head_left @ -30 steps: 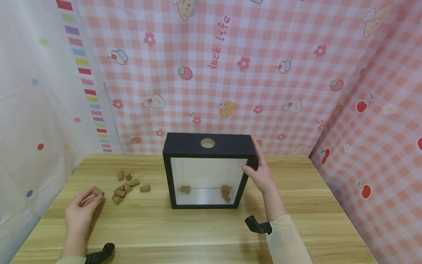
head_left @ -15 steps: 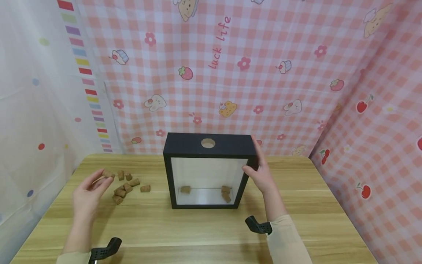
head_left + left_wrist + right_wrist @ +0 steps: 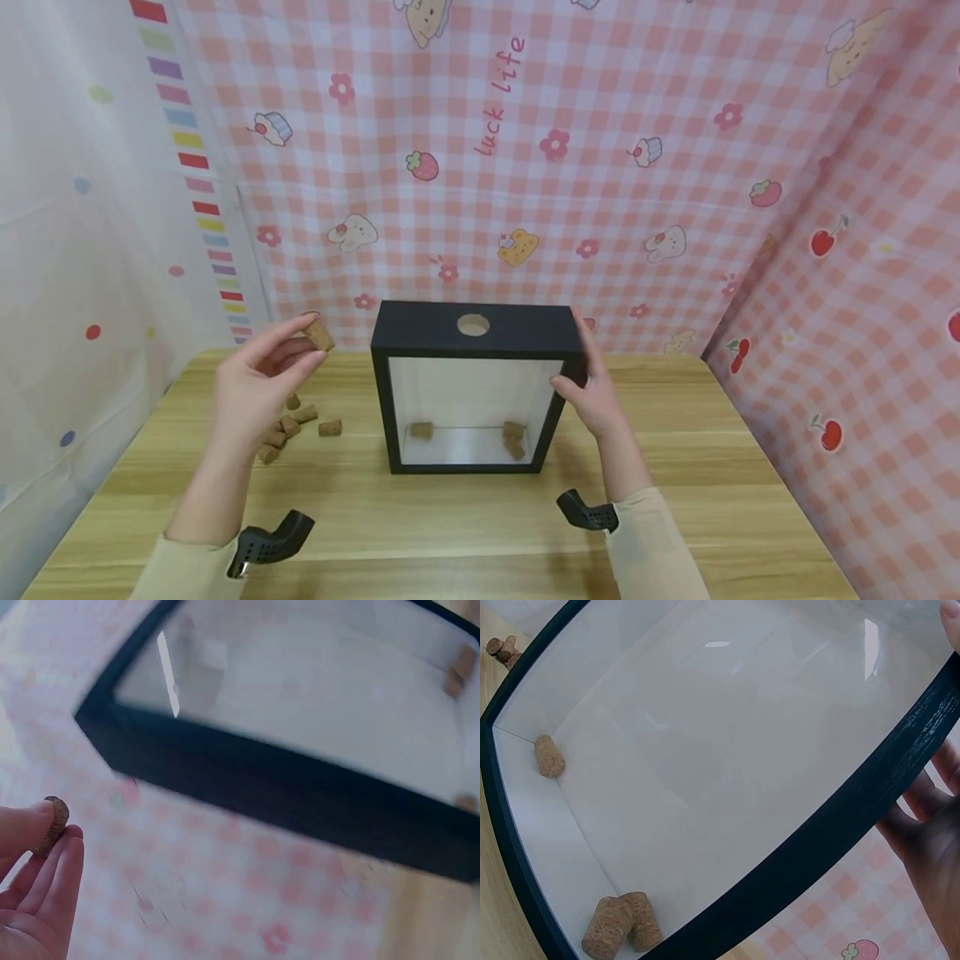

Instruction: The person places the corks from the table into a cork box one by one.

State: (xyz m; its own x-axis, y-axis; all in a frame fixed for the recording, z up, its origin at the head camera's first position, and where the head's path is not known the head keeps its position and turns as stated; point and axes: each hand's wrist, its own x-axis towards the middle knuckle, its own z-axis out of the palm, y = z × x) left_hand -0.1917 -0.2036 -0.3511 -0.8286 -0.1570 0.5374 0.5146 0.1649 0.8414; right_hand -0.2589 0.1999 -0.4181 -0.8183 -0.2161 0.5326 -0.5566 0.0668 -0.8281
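Cork [image 3: 318, 334] has risen, pinched by left hand [image 3: 257, 382].

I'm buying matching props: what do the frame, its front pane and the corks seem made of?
Frame: probably painted wood or fibreboard, low-sheen black; the hole shows a pale tan edge.
Pane: clear and glossy, glass or acrylic; it catches bright reflections.
Corks: matte, apparently natural or pressed cork; their tan surface looks speckled.
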